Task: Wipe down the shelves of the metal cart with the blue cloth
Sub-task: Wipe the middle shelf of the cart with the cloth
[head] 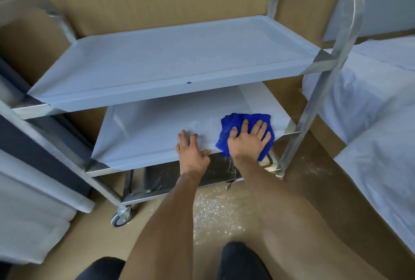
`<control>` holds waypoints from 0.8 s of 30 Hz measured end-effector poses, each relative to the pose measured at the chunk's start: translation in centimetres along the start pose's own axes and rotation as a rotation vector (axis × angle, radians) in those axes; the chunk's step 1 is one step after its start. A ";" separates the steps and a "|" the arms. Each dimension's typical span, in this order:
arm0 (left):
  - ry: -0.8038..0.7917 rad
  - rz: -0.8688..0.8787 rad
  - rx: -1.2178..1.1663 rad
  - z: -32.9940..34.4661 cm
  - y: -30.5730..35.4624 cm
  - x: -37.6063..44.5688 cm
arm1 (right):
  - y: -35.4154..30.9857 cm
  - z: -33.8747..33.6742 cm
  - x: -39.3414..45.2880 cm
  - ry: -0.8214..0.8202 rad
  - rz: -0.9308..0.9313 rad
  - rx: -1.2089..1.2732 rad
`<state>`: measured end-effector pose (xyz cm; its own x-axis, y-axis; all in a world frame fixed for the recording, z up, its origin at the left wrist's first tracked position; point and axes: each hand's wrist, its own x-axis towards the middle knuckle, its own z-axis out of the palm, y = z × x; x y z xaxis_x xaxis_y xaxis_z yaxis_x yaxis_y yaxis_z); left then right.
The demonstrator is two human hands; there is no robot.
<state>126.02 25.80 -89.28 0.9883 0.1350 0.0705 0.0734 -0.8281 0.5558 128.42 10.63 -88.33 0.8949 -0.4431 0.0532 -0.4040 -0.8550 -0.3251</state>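
Observation:
A metal cart stands in front of me with three shelves: a top shelf [170,59], a middle shelf [152,131] and a bare steel bottom shelf [170,180]. A blue cloth [238,120] lies bunched on the right front part of the middle shelf. My right hand [249,140] presses flat on the cloth, fingers spread. My left hand [190,149] rests flat on the front rim of the middle shelf just left of the cloth, holding nothing. White dust shows on the shelf near the cloth.
The cart's right upright [314,104] and left handle [56,19] frame the shelves. A caster wheel [121,216] sits at the front left. White bedding [370,104] lies to the right, a grey and white cushion [33,189] to the left. White powder [215,212] is scattered on the brown floor.

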 end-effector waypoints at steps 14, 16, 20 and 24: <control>0.419 -0.726 0.063 -8.5 -9.4 -3.4 | 1.7 0.1 -1.8 -0.091 -0.601 -0.267; 0.350 -0.710 0.036 -8.0 -9.4 -3.2 | 0.6 0.4 -2.4 -0.101 -0.578 -0.343; 0.313 -0.704 -0.011 -8.3 -10.1 -2.3 | -2.9 1.2 -4.8 -0.085 -0.626 -0.417; 0.346 -0.722 -0.039 -9.3 -11.4 -2.2 | -10.4 3.2 -9.2 -0.102 -0.752 -0.378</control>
<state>121.73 40.03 -88.06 0.6008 0.7965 -0.0679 0.6679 -0.4534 0.5902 124.99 24.51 -88.44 0.9560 0.2909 0.0377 0.2860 -0.9529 0.1013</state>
